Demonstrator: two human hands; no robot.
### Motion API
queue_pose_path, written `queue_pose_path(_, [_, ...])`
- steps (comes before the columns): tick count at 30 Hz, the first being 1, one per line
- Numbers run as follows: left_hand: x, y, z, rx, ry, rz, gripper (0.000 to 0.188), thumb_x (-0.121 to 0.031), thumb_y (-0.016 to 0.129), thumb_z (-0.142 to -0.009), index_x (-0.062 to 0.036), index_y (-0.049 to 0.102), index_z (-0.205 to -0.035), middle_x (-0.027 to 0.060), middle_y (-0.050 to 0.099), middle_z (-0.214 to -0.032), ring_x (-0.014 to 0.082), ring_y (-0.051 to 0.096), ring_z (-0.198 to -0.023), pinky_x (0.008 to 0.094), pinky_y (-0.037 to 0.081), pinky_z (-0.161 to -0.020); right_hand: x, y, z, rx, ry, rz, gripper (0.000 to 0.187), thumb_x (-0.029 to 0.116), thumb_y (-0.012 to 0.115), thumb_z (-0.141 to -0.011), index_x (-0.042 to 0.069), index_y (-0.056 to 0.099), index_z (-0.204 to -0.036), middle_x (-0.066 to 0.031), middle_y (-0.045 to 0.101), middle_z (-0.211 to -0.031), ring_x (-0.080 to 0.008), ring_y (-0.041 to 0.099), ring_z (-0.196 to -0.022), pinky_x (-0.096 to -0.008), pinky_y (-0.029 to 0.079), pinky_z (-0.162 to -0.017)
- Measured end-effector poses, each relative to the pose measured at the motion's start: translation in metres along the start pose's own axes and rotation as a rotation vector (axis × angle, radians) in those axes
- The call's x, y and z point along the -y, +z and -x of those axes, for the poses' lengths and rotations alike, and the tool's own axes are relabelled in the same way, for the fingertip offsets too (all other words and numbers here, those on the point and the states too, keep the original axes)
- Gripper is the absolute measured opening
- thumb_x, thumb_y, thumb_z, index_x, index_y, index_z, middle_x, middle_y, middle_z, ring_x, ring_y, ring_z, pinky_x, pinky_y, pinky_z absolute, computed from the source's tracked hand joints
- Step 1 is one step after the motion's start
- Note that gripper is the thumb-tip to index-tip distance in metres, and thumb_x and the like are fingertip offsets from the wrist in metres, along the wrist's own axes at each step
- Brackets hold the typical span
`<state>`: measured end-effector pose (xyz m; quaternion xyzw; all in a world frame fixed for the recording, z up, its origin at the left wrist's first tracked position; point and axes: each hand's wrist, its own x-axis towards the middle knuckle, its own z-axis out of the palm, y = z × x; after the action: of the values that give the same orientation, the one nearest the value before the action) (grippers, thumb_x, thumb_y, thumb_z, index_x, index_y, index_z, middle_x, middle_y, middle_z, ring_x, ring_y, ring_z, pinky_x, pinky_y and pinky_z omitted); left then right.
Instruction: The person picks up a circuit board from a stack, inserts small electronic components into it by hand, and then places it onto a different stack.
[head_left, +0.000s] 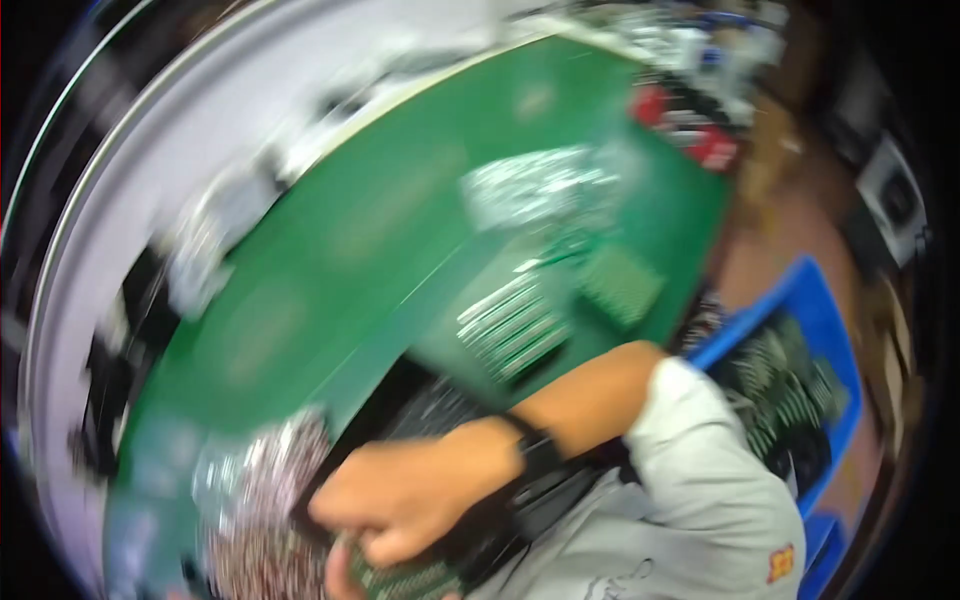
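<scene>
Curling at the green circuit board's (415,580) edge, the right hand (405,490) perhaps helps the left hand (339,572) steady it, grips too blurred to tell.

Nothing reads clearly here: dark script (618,578) curves across the pale grey garment (700,510), and a red-and-yellow patch (780,563) carries blurred marks too.

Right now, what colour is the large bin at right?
The bin is blue, best seen in head view.
</scene>
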<state>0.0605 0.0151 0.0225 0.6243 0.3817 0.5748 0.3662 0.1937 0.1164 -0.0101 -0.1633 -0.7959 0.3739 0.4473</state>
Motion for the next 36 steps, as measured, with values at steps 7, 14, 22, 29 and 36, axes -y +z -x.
queue_pose_path(7, [0.091, -0.014, -0.003, -0.015, 0.336, -0.197, 0.07, -0.04, 0.067, -0.08, 0.0062, 0.055, -0.131, 0.0195, 0.064, -0.121, 0.0285, 0.065, -0.102, 0.0393, 0.055, -0.084, -0.008, 0.01, 0.001, -0.072, -0.043, 0.12, 0.012, 0.012, 0.068, -0.073, 0.002, 0.061, -0.077, -0.0158, 0.063, -0.069, -0.0341, 0.062, -0.064, -0.0422, 0.049, -0.058])
queue_pose_path(14, [0.079, -0.026, -0.005, -0.086, 0.555, -0.315, 0.07, -0.042, 0.067, -0.082, 0.0048, 0.054, -0.133, 0.0194, 0.064, -0.121, 0.0288, 0.065, -0.103, 0.0396, 0.054, -0.085, 0.001, 0.011, -0.003, -0.133, -0.043, -0.053, 0.009, 0.006, 0.068, -0.068, 0.003, 0.061, -0.071, -0.0127, 0.063, -0.062, -0.032, 0.063, -0.058, -0.0403, 0.049, -0.053])
queue_pose_path(22, [0.045, -0.044, 0.015, 0.1, -0.098, 0.177, 0.124, -0.001, 0.096, -0.045, 0.0022, 0.028, -0.149, 0.0214, 0.051, -0.135, 0.028, 0.058, -0.115, 0.0396, 0.054, -0.091, 0.013, -0.016, 0.002, -0.038, 0.054, 0.116, 0.01, 0.006, 0.066, -0.087, 0.0, 0.06, -0.092, -0.0145, 0.06, -0.082, -0.0346, 0.063, -0.074, -0.0407, 0.051, -0.064])
queue_pose_path(29, [0.049, -0.045, 0.018, -0.008, -0.029, 0.21, 0.122, -0.008, 0.098, -0.05, 0.0045, 0.027, -0.148, 0.0259, 0.052, -0.134, 0.0314, 0.061, -0.115, 0.04, 0.054, -0.096, 0.016, -0.013, -0.003, 0.007, 0.07, 0.092, 0.01, 0.002, 0.065, -0.08, 0.0, 0.059, -0.088, -0.0137, 0.06, -0.082, -0.0328, 0.062, -0.07, -0.0412, 0.05, -0.061])
queue_pose_path(36, [0.053, -0.042, 0.02, 0.058, 0.065, 0.158, 0.122, -0.015, 0.099, -0.052, 0.0039, 0.026, -0.148, 0.0326, 0.049, -0.137, 0.0352, 0.06, -0.118, 0.0436, 0.053, -0.098, 0.016, -0.009, 0.002, -0.012, 0.054, 0.128, 0.012, 0.005, 0.069, -0.079, 0.001, 0.059, -0.085, -0.0121, 0.061, -0.076, -0.032, 0.063, -0.068, -0.04, 0.05, -0.059])
